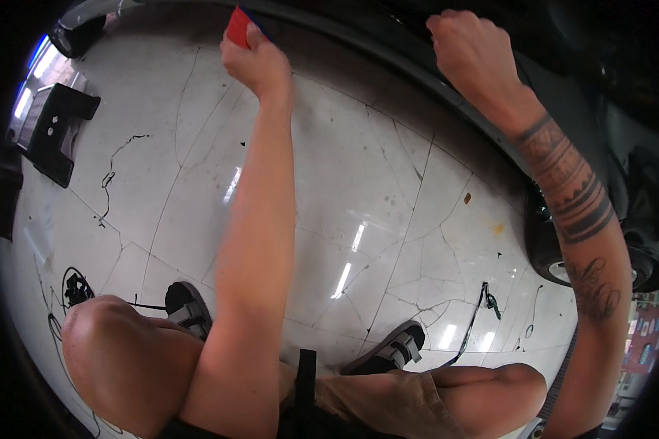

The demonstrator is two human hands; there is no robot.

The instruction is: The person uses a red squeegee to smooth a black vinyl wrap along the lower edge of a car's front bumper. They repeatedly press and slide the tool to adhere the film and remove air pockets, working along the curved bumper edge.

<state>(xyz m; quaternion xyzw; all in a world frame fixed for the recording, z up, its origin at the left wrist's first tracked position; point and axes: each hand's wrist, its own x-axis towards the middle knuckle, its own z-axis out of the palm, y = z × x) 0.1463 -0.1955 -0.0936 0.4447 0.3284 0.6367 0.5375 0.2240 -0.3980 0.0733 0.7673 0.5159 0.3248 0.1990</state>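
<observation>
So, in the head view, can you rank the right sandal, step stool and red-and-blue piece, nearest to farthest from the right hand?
1. Red-and-blue piece, in the left hand.
2. Right sandal, at lower centre.
3. Step stool, far left.

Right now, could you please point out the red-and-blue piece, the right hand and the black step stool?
Red-and-blue piece [237, 31]: head view, on its red face.
Right hand [476, 55]: head view, on its back.
Black step stool [45, 137]: head view, dark panel near pale spots.
</observation>
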